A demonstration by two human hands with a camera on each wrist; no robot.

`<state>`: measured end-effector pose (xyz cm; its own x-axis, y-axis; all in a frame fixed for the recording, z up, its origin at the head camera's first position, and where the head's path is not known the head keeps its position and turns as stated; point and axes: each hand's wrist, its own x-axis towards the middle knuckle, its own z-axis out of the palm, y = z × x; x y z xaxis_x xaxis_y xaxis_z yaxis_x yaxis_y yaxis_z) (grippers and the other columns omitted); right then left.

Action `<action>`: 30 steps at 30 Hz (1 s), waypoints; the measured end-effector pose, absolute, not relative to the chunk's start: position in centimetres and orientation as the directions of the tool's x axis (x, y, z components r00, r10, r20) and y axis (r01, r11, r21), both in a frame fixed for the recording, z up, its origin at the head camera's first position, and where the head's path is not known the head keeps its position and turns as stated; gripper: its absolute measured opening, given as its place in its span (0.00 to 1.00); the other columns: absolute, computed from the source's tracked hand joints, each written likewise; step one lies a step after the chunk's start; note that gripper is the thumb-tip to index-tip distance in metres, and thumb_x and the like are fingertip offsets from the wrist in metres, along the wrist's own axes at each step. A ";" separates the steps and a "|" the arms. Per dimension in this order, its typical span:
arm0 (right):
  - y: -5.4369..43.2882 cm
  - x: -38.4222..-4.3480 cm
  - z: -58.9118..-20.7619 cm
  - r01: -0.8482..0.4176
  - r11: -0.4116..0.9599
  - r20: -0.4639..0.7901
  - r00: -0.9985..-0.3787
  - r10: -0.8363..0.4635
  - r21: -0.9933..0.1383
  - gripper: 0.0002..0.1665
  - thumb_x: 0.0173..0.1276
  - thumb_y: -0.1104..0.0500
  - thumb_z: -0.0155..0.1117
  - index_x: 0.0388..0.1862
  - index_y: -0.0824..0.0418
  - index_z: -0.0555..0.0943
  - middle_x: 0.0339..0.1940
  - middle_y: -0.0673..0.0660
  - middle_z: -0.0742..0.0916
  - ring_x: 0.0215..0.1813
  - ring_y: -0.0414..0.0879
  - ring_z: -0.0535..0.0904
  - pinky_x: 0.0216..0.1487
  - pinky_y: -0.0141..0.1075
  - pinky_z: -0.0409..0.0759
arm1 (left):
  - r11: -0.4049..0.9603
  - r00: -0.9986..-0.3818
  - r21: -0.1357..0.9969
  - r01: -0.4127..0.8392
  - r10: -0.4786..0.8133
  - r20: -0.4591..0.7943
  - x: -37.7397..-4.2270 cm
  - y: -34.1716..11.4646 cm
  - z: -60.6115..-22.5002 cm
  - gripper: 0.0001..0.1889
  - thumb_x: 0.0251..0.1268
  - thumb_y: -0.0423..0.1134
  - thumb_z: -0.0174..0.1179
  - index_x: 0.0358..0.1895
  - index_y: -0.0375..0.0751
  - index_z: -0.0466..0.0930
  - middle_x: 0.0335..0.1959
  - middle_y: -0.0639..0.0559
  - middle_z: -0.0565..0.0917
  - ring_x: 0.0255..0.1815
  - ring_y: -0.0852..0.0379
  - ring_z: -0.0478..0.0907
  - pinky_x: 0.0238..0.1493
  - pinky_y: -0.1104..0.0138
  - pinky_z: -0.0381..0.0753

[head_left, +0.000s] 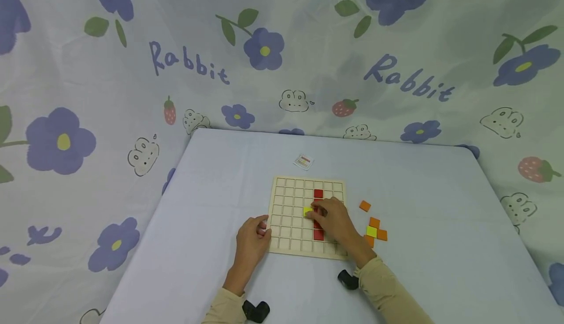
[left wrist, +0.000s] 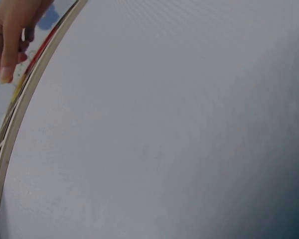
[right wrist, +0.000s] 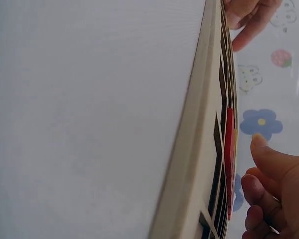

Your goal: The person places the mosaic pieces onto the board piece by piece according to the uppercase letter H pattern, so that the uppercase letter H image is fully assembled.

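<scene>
A square wooden grid board lies flat, with a column of red tiles on its right half. My right hand is over the board. Its thumb and forefinger pinch a yellow tile just left of the red column. In the right wrist view that thumb is extended and the other fingers curl below it; part of the red column is hidden under the hand. At the board's left edge my left hand grips the rim with thumb and forefinger. The left wrist view shows mostly white cloth.
Right of the board lie several loose orange tiles and a yellow one. A small printed card is behind the board. White cloth covers the table; a patterned curtain hangs behind it.
</scene>
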<state>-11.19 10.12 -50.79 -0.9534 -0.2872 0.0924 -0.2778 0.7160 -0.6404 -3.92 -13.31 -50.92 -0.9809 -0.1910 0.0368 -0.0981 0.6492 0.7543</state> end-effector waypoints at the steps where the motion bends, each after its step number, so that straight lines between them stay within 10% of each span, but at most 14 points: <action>1: 10.2 -11.2 -50.7 -0.283 0.716 0.104 -0.953 -0.284 -0.638 0.18 0.61 0.49 0.75 0.45 0.58 0.89 0.23 0.44 0.81 0.32 0.39 0.68 0.35 0.31 0.67 | 0.650 -0.981 0.754 -0.097 -0.191 0.038 -3.9 -13.3 -50.9 0.18 0.56 0.24 0.66 0.52 0.33 0.85 0.32 0.48 0.80 0.30 0.61 0.77 0.30 0.77 0.78; 30: 19.2 -7.9 -49.8 -0.106 0.806 0.019 -0.993 -0.117 -0.583 0.13 0.63 0.58 0.74 0.46 0.59 0.88 0.31 0.48 0.85 0.41 0.45 0.77 0.41 0.36 0.77 | 0.645 -0.980 0.758 -0.096 -0.196 0.043 -4.0 -13.5 -51.0 0.18 0.56 0.25 0.66 0.52 0.34 0.85 0.32 0.48 0.81 0.30 0.63 0.77 0.31 0.77 0.79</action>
<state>-7.94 19.18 -49.84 -0.9929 -0.1174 0.0188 -0.1063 0.8056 -0.5828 -3.96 -13.55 -51.00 -0.9797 -0.1960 0.0428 -0.0959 0.6448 0.7583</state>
